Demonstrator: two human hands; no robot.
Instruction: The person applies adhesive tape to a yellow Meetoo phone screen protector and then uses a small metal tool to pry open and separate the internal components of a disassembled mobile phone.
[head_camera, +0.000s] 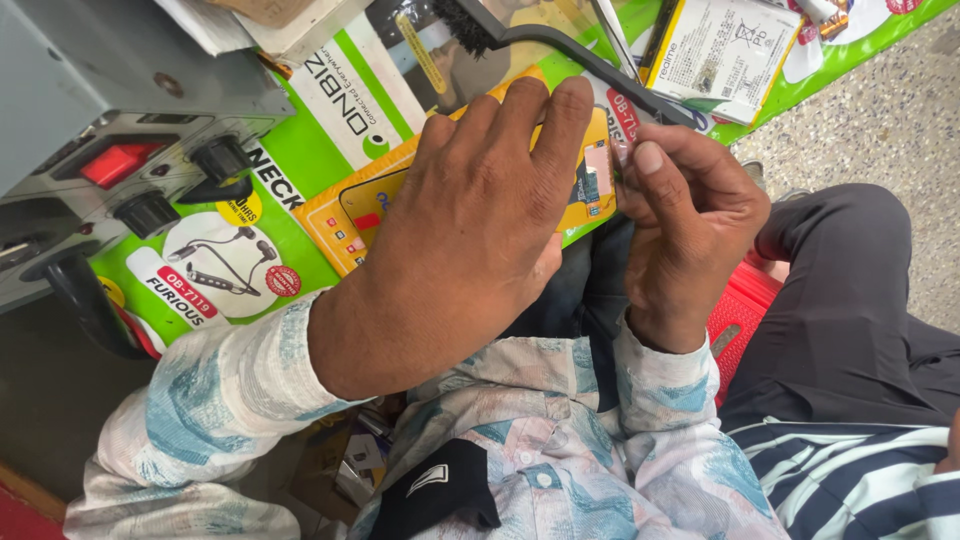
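Grey metal, a boxy power unit with black knobs and a red switch fills the far left, cut off by the frame. Beside it a glossy green mat runs to the table edge. The left hand lies flat over a yellow phone panel, hiding most of it. The right hand pinches a small pale strip at the panel's end; its shape is unclear. A white battery pack lies beyond, near speckled floor.

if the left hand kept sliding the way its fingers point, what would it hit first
Probably the black brush. The left hand lies flat on the yellow phone panel, fingers pointing up the picture, and the brush handle crosses just beyond the fingertips; depth is uncertain.
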